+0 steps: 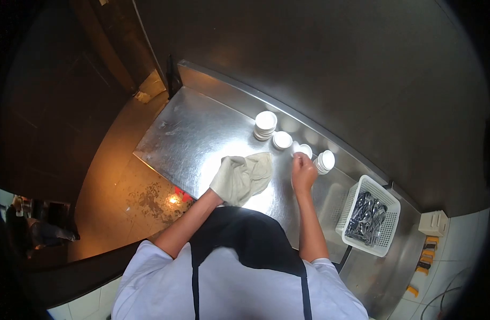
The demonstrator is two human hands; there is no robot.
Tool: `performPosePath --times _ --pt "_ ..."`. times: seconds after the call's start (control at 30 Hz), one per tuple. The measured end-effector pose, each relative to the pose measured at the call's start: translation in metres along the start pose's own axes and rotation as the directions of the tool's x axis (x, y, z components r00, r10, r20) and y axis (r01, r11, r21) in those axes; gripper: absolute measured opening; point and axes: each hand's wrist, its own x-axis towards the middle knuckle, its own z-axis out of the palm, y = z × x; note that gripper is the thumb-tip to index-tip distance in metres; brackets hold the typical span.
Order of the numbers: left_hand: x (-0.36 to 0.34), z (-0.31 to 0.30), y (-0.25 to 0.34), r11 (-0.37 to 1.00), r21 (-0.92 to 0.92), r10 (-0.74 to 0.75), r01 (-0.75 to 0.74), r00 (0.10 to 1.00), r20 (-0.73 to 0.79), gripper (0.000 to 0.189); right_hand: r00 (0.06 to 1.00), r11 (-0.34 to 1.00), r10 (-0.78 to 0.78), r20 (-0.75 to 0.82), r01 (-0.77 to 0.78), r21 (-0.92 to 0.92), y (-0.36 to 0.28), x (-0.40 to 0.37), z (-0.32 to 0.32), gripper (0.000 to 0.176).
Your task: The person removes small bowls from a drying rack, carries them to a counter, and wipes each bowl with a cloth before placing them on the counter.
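Note:
A beige cloth (250, 175) drapes over my left hand (218, 193), which grips it above the steel counter (186, 133). The cloth hides those fingers. My right hand (304, 173) is closed at the near edge of a small white dish (305, 149), its fingertips pinching the rim. Just left of that dish sits another small white dish (282, 140). A stack of white dishes (265, 121) stands farther left, and a second, slightly tilted stack (325, 161) is right beside my right hand.
At the right of the counter, a white plastic basket (396, 213) holds many metal utensils (368, 216). A raised steel edge (287, 114) runs along the back wall. Yellow-and-black objects (427, 253) line the tiled wall. A person (47, 233) shows at far left.

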Motion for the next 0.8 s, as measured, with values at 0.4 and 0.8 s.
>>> performPosePath --times 0.4,0.8 --pt "0.010 -0.045 0.008 0.892 -0.451 0.052 0.013 0.990 0.130 0.031 0.870 0.959 -0.243 0.429 0.282 -0.030 -0.037 -0.047 0.032 0.044" --pt "-0.015 -0.031 0.040 0.928 -0.366 0.083 -0.073 0.997 0.011 0.028 0.866 0.869 -0.348 0.358 0.154 0.471 -0.126 -0.056 0.002 0.032"
